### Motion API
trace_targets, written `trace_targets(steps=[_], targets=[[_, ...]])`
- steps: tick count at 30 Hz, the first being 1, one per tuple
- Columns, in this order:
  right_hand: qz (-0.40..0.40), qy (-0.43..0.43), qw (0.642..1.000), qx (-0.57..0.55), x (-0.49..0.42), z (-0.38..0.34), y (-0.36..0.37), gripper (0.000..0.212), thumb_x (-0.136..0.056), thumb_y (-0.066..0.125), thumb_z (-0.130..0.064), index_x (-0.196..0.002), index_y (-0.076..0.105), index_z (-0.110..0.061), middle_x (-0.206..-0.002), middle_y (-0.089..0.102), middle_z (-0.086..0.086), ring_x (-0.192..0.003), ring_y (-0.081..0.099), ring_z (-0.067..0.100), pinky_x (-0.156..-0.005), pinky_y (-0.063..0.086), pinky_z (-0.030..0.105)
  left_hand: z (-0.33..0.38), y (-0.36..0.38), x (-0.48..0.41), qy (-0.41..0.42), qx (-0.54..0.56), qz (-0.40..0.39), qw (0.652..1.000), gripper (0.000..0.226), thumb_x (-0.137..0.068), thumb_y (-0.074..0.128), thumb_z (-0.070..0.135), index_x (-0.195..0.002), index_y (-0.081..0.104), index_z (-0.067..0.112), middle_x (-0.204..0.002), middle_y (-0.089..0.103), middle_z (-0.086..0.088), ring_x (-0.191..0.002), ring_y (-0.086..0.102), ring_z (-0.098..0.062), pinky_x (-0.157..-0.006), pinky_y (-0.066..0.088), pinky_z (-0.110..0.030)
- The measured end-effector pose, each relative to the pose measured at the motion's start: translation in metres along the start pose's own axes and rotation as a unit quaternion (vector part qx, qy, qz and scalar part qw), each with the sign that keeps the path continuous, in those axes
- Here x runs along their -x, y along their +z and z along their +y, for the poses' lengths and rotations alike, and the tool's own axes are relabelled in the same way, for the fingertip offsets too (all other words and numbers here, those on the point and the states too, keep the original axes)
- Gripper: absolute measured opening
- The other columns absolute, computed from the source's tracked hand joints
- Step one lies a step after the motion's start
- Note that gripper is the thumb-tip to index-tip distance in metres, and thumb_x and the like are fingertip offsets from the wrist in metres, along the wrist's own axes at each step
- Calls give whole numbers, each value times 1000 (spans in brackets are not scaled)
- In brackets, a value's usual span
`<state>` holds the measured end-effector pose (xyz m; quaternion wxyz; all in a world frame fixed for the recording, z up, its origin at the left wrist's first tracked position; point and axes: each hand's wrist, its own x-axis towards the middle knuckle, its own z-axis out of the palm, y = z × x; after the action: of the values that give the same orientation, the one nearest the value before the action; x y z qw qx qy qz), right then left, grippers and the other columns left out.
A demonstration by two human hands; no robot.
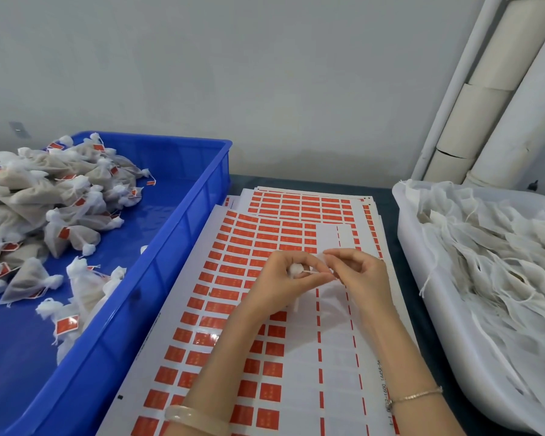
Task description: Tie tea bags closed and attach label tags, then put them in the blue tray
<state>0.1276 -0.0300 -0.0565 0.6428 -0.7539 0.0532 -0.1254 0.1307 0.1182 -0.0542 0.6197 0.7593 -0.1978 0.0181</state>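
Note:
My left hand (285, 278) grips the gathered white top of a tea bag (294, 269) above the label sheets; most of the bag is hidden under my palm. My right hand (357, 272) pinches the bag's thin string just to the right, fingertips almost touching the left thumb. Sheets of red label stickers (233, 278) lie under both hands, with several columns on the right peeled bare. The blue tray (183, 234) stands at the left and holds a heap of tied tea bags with red tags (44, 202).
A white tub (422, 247) at the right is full of untied tea bags with loose strings. Pale pipes (485, 99) lean in the back right corner. A grey wall runs behind the dark table.

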Motion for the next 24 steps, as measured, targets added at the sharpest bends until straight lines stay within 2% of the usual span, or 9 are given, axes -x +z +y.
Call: trace_targets(steps=[6,11,18,24], targets=[[4,-4,1000,9,-1,2,2,14,-81,75,-24,-82,67,-36,-88,69,-18,-79,67,11,-65,51,16,-2,-2,-4,-19,-11,57,998,5,-82,74,22,-83,72,27,-80,71,15,-83,65,-3,-75,51,-14],[15,6,1000,3,-2,3,0,12,-81,75,-27,-83,67,-36,-90,69,-20,-78,68,10,-63,49,14,-8,-4,-6,-44,-42,93,994,3,-82,74,27,-82,71,28,-84,70,12,-86,64,-6,-82,54,-26],[17,9,1000,-3,-5,8,-3,9,-81,75,-29,-86,69,-33,-86,69,-23,-78,68,11,-69,52,19,-12,-6,-8,-54,-60,108,991,4,-83,74,28,-83,71,30,-85,69,15,-87,64,-7,-82,55,-27],[9,3,1000,-11,-6,6,-4,10,-82,74,-26,-85,69,-34,-86,70,-18,-77,67,14,-73,53,23,-11,-6,-7,-66,-61,92,992,12,-83,72,29,-81,70,40,-85,68,23,-89,62,1,-83,51,-23]])
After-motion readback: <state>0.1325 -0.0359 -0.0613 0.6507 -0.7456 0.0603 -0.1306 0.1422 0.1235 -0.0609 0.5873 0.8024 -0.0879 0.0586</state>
